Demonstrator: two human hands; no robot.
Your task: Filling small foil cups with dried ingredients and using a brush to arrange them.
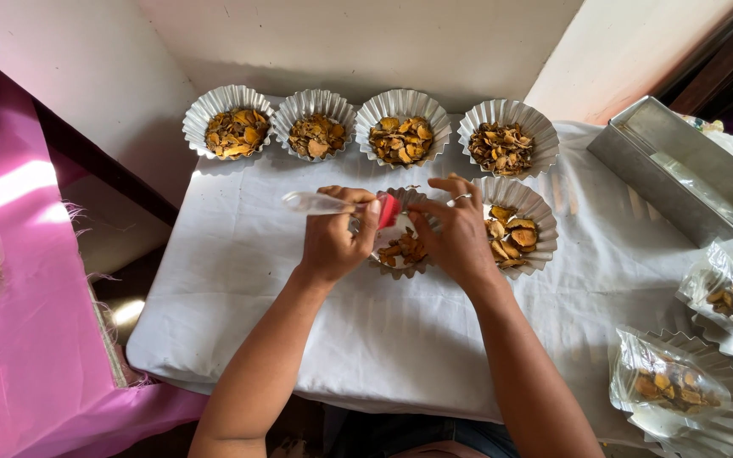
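Observation:
My left hand (337,240) grips a clear plastic pouch (320,203) with a red top edge, held sideways over a fluted foil cup (394,267) of dried yellow-brown slices. My right hand (454,231) pinches the pouch's red end just above that cup; a ring shows on one finger. A second fluted foil cup (532,212) of the same slices sits directly to the right of my right hand.
Several filled foil cups (401,127) line the far edge of the white cloth (383,339). A metal rectangular tin (680,170) lies at the right. Filled clear pouches on stacked foil cups (680,390) sit at lower right. A pink cloth (19,339) with another pouch is at the left.

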